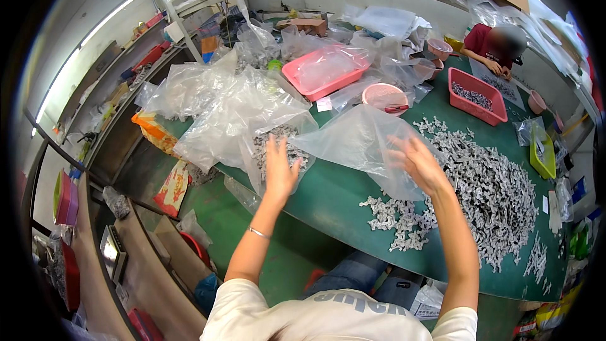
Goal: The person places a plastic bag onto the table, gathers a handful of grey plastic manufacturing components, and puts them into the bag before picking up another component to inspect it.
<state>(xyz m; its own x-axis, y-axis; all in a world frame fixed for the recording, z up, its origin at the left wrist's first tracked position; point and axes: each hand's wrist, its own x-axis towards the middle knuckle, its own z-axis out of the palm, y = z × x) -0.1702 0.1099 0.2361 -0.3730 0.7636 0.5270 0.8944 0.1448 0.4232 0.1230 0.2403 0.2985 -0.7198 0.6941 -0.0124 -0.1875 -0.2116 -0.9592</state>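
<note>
My left hand (281, 170) is open, its fingers apart, at a clear plastic bag (221, 120) that holds many small grey parts (268, 145). To the right, my right hand (421, 165) has its fingers stretched out and slightly blurred against a loose sheet-like clear plastic bag (360, 145). This plastic spreads over the green table between my hands, and whether the fingers touch it or only hover is hard to tell. Right of my right forearm lies a big heap of small grey parts (489, 196), with a smaller cluster (398, 218) nearer me.
Beyond my hands are a pink tray (303, 88) with plastic in it and a round pink basket (379, 93). A red basket (456, 102) of parts stands far right, near another person (495, 47) at work. Shelves (126, 82) line the left. The table edge (328, 235) runs before me.
</note>
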